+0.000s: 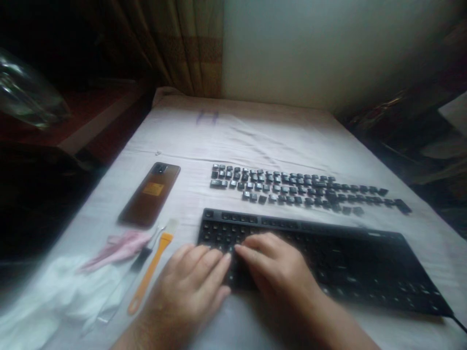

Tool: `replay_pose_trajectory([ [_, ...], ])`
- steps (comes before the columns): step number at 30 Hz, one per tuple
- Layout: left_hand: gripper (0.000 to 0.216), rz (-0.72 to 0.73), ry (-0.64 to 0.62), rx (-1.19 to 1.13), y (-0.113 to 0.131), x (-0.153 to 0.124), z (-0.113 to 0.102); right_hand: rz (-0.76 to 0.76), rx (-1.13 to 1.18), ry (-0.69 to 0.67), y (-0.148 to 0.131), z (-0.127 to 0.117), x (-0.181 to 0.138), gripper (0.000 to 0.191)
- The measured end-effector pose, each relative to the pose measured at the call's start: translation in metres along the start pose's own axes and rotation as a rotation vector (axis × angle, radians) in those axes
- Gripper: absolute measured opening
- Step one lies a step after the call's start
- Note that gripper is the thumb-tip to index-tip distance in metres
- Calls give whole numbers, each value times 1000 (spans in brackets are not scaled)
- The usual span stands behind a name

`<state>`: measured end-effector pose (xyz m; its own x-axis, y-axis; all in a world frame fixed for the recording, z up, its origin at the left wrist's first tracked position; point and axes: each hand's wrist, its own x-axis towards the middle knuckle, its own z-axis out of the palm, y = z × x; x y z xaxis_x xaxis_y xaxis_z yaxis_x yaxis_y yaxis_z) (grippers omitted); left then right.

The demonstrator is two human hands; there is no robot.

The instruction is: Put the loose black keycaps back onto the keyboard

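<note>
A black keyboard [365, 262] lies on the cloth-covered bed or table, its keys gone from much of its surface. Over its left end rests my left hand [197, 282], thumb apart from the fingers and no object visible in it. Close beside it, my right hand [277, 262] is bent over the key area, its fingertips pinched together on the board. Whatever lies between those fingertips is too small or blurred to make out. Behind the keyboard, loose black keycaps [277, 188] lie in rows.
A brown phone [148, 199] lies left of the keyboard. Nearer are an orange-handled brush [153, 270], a pink cloth [120, 248], a dark-handled tool [141, 258] and a crumpled white cloth [54, 296]. A cable [458, 324] leaves the keyboard's right corner. A wall and curtain stand behind.
</note>
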<state>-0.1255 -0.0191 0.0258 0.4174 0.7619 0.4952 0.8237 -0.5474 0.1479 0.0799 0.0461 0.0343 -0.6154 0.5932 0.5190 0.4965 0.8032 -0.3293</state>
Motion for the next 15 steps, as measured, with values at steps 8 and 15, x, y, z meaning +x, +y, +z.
replay_pose_trajectory([
  [8, 30, 37, -16, 13, -2, 3, -3, -25, -21, -4, 1, 2, -1, 25],
  [15, 30, 16, -10, 9, -1, 3, -1, -19, -3, -18, 0, 1, -1, 24],
])
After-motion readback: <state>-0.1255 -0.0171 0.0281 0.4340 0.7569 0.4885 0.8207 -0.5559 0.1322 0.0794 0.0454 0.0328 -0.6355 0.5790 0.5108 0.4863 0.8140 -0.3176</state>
